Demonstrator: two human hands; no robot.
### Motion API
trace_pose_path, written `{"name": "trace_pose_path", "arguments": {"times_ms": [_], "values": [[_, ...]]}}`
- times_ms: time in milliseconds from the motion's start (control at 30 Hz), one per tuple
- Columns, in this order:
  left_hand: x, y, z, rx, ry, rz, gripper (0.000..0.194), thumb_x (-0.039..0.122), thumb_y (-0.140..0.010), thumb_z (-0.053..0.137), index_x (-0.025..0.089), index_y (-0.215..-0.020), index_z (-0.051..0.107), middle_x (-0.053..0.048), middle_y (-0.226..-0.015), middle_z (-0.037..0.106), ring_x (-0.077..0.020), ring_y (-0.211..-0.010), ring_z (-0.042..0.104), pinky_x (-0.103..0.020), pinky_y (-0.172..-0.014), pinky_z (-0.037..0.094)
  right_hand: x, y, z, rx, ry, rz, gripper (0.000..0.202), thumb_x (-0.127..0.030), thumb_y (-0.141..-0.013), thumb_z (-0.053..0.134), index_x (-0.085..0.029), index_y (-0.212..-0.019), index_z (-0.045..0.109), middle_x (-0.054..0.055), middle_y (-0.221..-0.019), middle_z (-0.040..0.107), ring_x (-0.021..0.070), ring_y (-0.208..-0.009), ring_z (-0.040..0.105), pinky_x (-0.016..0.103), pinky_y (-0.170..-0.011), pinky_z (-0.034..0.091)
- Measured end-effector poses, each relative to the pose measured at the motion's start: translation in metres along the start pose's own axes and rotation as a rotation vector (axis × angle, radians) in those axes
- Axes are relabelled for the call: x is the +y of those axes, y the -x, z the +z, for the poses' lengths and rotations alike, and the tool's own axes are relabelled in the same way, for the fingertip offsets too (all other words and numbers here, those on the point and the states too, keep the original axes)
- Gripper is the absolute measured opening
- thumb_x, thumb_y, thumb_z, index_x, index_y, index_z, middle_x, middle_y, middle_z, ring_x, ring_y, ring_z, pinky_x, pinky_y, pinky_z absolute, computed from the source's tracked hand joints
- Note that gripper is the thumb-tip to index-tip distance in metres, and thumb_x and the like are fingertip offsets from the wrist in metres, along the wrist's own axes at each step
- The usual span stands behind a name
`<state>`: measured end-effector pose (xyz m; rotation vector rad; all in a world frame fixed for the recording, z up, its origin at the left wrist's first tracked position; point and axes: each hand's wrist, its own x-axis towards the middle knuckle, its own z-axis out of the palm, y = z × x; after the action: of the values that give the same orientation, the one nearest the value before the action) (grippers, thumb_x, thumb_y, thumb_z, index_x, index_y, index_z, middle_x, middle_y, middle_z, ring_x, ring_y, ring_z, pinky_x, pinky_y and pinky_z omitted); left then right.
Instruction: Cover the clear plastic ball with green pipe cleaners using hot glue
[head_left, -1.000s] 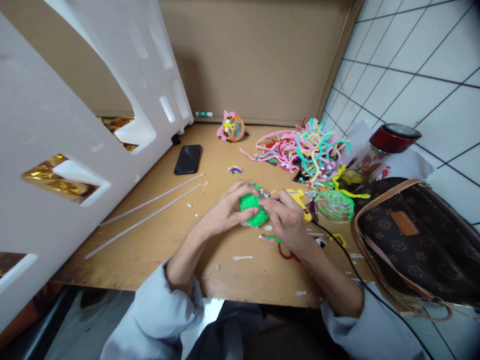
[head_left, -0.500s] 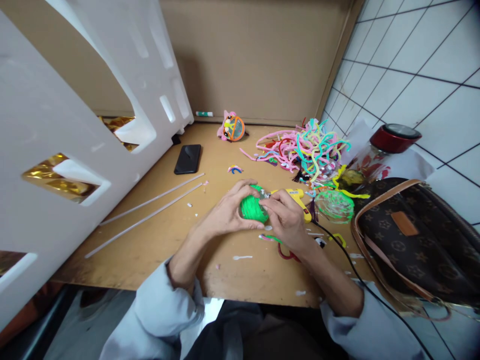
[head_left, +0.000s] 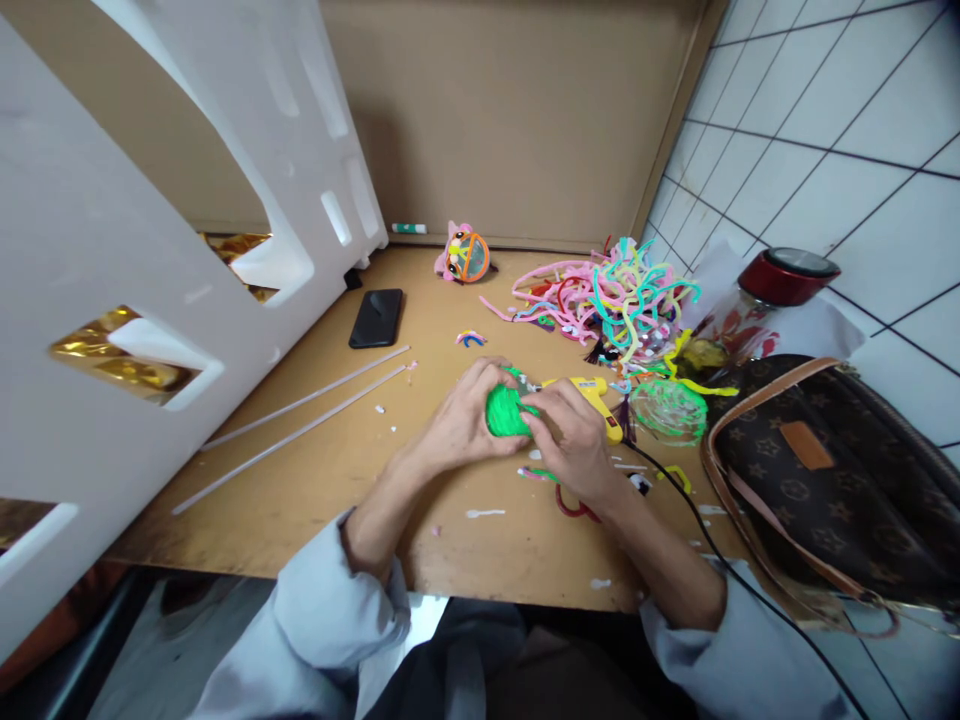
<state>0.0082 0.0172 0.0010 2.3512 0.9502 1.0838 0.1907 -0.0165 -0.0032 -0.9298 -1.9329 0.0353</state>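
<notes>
A bright green ball (head_left: pixel 507 410), wound with what looks like fuzzy pipe cleaner, is held above the table. My left hand (head_left: pixel 469 415) curls around its left side, thumb below and fingers over the top. The fingertips of my right hand (head_left: pixel 568 425) pinch at the ball's right edge; whether a loose strand lies between them is hidden. Just beyond the right hand lies a yellow glue gun (head_left: pixel 598 400), partly covered by it. Red-handled scissors (head_left: pixel 576 505) show beneath the right wrist. A second green-wound clear ball (head_left: pixel 670 412) rests to the right.
A heap of coloured pipe cleaners (head_left: pixel 615 300) lies at the back right, near a red-lidded bottle (head_left: pixel 784 290) and a brown handbag (head_left: pixel 832 480). A black cord (head_left: pixel 694 510) crosses the right side. Left are a phone (head_left: pixel 376 318) and two thin white sticks (head_left: pixel 300 433).
The green ball has turned in my hands, so its wound green side now faces up and the greyish end is hidden. My right fingertips have shifted slightly along its edge.
</notes>
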Motion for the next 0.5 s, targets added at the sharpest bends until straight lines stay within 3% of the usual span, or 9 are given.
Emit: {"name": "trace_pose_path", "arguments": {"times_ms": [300, 500], "values": [[-0.0051, -0.0004, 0.0033, 0.081, 0.061, -0.016, 0.051, 0.035, -0.065, 0.08, 0.022, -0.105, 0.051, -0.009, -0.113, 0.06, -0.0291, -0.118, 0.058, -0.044, -0.099, 0.049, 0.0038, 0.0035, -0.01, 0.04, -0.042, 0.108, 0.005, -0.021, -0.09, 0.064, -0.021, -0.094, 0.065, 0.003, -0.084, 0.064, 0.016, -0.076, 0.062, 0.028, -0.065, 0.049], [-0.0015, -0.0008, 0.0024, 0.073, 0.05, -0.016, 0.05, 0.032, -0.066, 0.079, 0.023, -0.105, 0.05, -0.008, -0.114, 0.06, -0.0283, -0.118, 0.057, -0.043, -0.1, 0.048, 0.0014, 0.0022, -0.0058, 0.055, -0.056, 0.07, 0.008, -0.019, -0.092, 0.059, -0.021, -0.088, 0.066, 0.003, -0.081, 0.065, 0.0168, -0.078, 0.063, 0.03, -0.07, 0.049]]}}
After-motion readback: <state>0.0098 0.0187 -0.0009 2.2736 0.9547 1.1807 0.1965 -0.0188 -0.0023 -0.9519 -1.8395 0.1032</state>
